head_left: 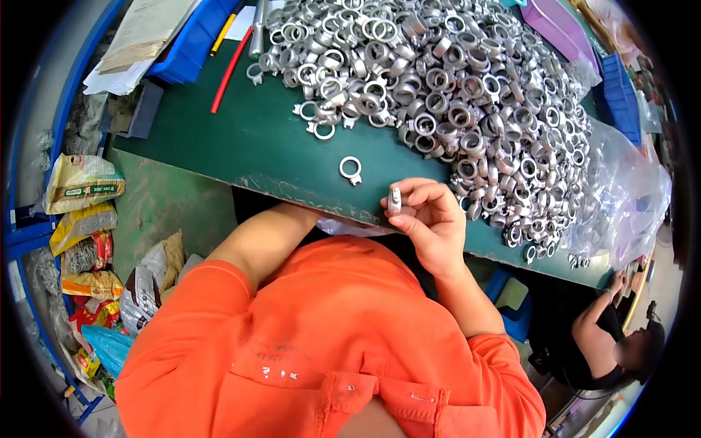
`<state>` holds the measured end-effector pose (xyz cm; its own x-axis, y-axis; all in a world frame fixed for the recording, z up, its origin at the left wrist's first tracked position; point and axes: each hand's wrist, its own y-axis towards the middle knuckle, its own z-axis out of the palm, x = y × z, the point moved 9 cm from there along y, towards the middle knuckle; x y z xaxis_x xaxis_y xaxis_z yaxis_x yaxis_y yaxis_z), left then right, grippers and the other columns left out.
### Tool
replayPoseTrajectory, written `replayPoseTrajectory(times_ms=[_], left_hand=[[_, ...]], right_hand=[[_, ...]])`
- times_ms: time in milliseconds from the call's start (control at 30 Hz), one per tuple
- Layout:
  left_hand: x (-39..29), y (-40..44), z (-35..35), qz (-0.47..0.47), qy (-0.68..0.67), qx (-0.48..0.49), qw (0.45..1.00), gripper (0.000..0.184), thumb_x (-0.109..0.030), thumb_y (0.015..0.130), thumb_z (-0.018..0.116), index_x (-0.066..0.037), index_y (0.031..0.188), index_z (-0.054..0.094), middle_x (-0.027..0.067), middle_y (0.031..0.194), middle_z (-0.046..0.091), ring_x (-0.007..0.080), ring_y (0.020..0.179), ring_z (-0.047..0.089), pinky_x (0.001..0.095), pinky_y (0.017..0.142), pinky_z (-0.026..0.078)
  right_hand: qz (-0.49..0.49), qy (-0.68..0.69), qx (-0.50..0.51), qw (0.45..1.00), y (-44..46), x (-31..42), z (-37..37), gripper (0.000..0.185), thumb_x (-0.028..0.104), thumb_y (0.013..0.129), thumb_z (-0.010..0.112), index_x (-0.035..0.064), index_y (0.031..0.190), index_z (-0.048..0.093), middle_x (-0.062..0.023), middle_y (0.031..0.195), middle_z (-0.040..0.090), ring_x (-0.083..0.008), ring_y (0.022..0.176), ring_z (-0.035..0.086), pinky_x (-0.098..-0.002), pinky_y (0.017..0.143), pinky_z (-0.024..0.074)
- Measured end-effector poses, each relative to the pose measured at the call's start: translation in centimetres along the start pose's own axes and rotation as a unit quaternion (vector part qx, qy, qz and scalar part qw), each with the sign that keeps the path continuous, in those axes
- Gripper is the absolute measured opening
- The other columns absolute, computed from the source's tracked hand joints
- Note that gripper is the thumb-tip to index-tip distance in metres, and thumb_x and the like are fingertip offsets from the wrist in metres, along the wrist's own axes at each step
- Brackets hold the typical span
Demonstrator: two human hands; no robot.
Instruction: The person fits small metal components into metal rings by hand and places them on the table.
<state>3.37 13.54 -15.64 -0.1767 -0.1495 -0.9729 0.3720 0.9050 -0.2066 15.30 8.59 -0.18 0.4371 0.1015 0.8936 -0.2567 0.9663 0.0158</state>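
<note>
1. The step in hand looks like close handling of a single piece: the right hand (438, 219) holds a metal ring (394, 201) up near the front edge of the green table (241, 150), turned so that its narrow side faces the camera.

2. The grip is together, pinched on that metal ring. The thumb (406, 223) presses from the lower side and fingertips bear on it from above and behind; the exact contact on the far side is hidden.

3. The metal ring sits out at the tips of the fingers, well clear of the palm, with its band standing roughly upright. Whether it hangs above the table or just touches it, I cannot tell.

4. From this hold, the next move would seem to call for a light, steady pinch, since the piece is small and smooth and could slip or twist between the tips.

5. The left forearm (270, 237) runs toward the table edge and its hand is out of sight there, so I cannot say how that grip stands or what it touches.

6. A loose ring (355, 178) lies alone on the table, near the held one but apart from it.

7. Beyond it, a big heap of rings (467, 102) spreads across the back and right of the table, with a clear plastic bag (631, 193) at its right side.
</note>
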Motion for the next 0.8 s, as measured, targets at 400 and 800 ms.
replayPoseTrajectory(times_ms=[400,800], left_hand=[[-5.3,-9.7,1.1,-0.05,0.231,0.176,0.956,0.02,-0.007,0.081,0.063,-0.002,0.1,0.06,0.0081,0.089,0.064,0.0158,0.08,0.061,0.0263,0.068,0.049],[-13.1,-10.5,-0.6,-0.019,-0.321,-0.026,0.946,0.029,-0.001,0.084,0.055,0.004,0.113,0.053,0.0109,0.09,0.063,0.0153,0.078,0.063,0.0262,0.067,0.053]], right_hand=[[-0.11,-0.118,0.034,0.986,-0.8,1.1,0.6,0.027,-0.018,0.074,0.056,0.0007,0.091,0.048,-0.014,0.108,0.051,-0.0182,0.094,0.055,-0.0288,0.08,0.0491],[-0.28,-0.314,0.069,0.905,-2.1,3.3,4.8,0.028,-0.015,0.068,0.063,0.0029,0.086,0.051,-0.0149,0.099,0.06,-0.0222,0.074,0.058,-0.028,0.063,0.048]])
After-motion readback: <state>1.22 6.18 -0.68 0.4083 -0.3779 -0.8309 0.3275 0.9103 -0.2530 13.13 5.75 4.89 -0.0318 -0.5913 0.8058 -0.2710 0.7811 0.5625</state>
